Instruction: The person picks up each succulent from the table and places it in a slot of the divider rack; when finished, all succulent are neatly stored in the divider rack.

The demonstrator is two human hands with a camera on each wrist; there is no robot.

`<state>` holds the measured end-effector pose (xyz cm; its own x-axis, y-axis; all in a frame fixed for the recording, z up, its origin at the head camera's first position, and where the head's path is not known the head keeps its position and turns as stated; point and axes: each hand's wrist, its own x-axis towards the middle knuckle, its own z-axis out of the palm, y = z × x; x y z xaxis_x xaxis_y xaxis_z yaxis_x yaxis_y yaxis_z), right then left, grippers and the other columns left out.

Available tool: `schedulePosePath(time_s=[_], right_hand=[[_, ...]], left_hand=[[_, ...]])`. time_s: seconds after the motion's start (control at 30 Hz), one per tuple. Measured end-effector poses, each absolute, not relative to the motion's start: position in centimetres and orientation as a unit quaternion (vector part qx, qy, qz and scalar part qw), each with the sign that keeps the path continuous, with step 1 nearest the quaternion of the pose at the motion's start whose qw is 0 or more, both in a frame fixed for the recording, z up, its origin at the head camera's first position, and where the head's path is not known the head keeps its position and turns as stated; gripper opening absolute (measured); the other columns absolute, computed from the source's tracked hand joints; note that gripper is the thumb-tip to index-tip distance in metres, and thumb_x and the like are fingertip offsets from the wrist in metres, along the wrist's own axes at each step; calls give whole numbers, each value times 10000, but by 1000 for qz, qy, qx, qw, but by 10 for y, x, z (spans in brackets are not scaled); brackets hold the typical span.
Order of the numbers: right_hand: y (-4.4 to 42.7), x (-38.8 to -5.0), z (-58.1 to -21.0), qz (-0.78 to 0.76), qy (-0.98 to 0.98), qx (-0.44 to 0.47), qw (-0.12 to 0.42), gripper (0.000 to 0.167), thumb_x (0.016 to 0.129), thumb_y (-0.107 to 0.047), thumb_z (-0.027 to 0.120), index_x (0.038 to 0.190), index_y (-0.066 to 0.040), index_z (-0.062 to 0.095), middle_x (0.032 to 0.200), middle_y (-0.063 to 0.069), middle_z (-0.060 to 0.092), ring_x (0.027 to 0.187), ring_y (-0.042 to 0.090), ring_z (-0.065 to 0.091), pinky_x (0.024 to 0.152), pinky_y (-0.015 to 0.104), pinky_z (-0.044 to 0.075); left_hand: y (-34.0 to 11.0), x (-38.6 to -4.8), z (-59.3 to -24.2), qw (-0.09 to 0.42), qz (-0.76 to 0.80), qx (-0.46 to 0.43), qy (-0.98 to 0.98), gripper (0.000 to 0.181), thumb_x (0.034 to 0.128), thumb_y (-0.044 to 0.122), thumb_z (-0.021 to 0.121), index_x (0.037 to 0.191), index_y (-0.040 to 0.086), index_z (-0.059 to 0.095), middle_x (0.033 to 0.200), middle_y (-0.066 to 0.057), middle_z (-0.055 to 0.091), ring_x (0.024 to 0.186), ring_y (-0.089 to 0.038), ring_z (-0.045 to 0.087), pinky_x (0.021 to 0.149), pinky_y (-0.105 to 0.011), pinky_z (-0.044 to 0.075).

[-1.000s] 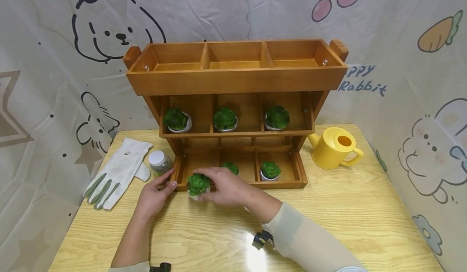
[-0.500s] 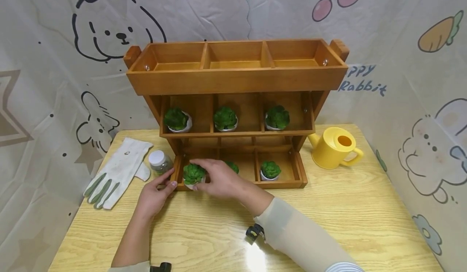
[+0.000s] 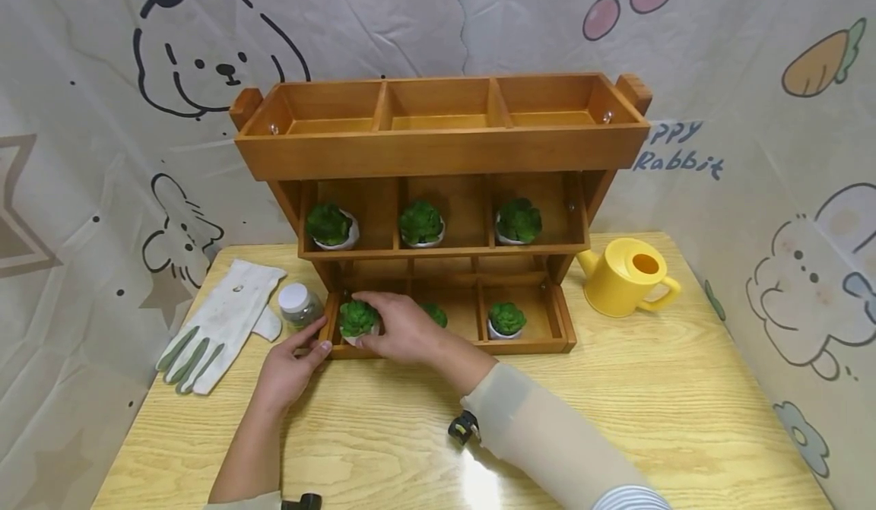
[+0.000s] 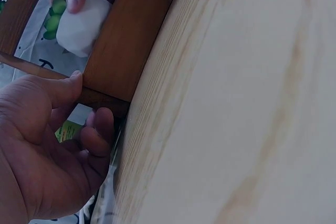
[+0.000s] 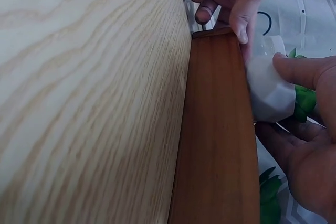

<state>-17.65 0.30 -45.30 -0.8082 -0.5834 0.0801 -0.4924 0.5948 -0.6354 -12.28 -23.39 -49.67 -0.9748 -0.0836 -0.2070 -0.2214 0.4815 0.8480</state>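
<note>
My right hand (image 3: 404, 329) grips a small artificial succulent (image 3: 358, 318) in a white faceted pot (image 5: 273, 90), thumb on one side and fingers on the other. The pot is at the bottom left compartment of a brown wooden plant stand (image 3: 438, 153), just behind the front board. Whether its base touches the compartment floor is hidden. My left hand (image 3: 290, 369) holds the stand's lower left front corner, its thumb (image 4: 71, 85) against the wood. More potted succulents stand in the bottom tier, one (image 3: 507, 318) at right and one (image 3: 435, 314) partly behind my right hand.
Three succulents, including the middle one (image 3: 421, 223), fill the middle tier. A white-lidded jar (image 3: 299, 305) stands close beside my left hand, with a white and green glove (image 3: 222, 324) farther left. The yellow watering can (image 3: 626, 278) is right of the stand.
My right hand has moved the succulent back and slightly left, from in front of the lower front board into the left compartment. The left hand has stayed at the corner.
</note>
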Motion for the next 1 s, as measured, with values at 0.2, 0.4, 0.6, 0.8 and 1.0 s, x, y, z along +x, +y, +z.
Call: schedulePosePath(time_s=[0.2, 0.4, 0.6, 0.8, 1.0], right_hand=[[-4, -182, -457, -327, 895, -294, 70, 735, 900, -345, 812, 1540, -167, 497, 1465, 45, 589, 1286, 187, 586, 1062, 333, 480], [-15, -187, -465, -318, 898, -294, 82, 742, 891, -338, 814, 1537, -159, 497, 1442, 52, 609, 1280, 191, 591, 1061, 320, 476], [-21, -192, -470, -295, 905, -291, 97, 745, 893, -344, 809, 1540, -153, 493, 1457, 61, 598, 1304, 218, 578, 1079, 337, 466], [-25, -194, -468, -271, 908, -295, 120, 740, 914, -354, 789, 1542, -120, 475, 1435, 86, 610, 1288, 244, 589, 1076, 346, 468], [-24, -197, -467, -267, 907, -294, 140, 734, 919, -346, 788, 1543, -128, 469, 1418, 86, 619, 1274, 232, 596, 1067, 340, 471]], left_hand=[[-235, -122, -496, 66, 500, -87, 859, 535, 1015, 309, 704, 1518, 197, 562, 1130, -116, 624, 985, -189, 584, 715, -251, 507], [-235, -122, -496, 66, 499, -85, 860, 532, 1014, 297, 706, 1516, 189, 565, 1120, -118, 623, 961, -187, 593, 697, -253, 508], [-234, -122, -496, 69, 506, -86, 856, 536, 1012, 302, 708, 1517, 193, 563, 1118, -119, 612, 929, -175, 599, 674, -256, 508], [-235, -122, -497, 71, 506, -85, 855, 543, 1015, 308, 703, 1526, 199, 552, 1129, -109, 604, 941, -171, 586, 678, -259, 505], [-235, -122, -496, 77, 523, -84, 845, 549, 1019, 296, 700, 1534, 193, 541, 1141, -118, 587, 947, -178, 583, 698, -266, 524]])
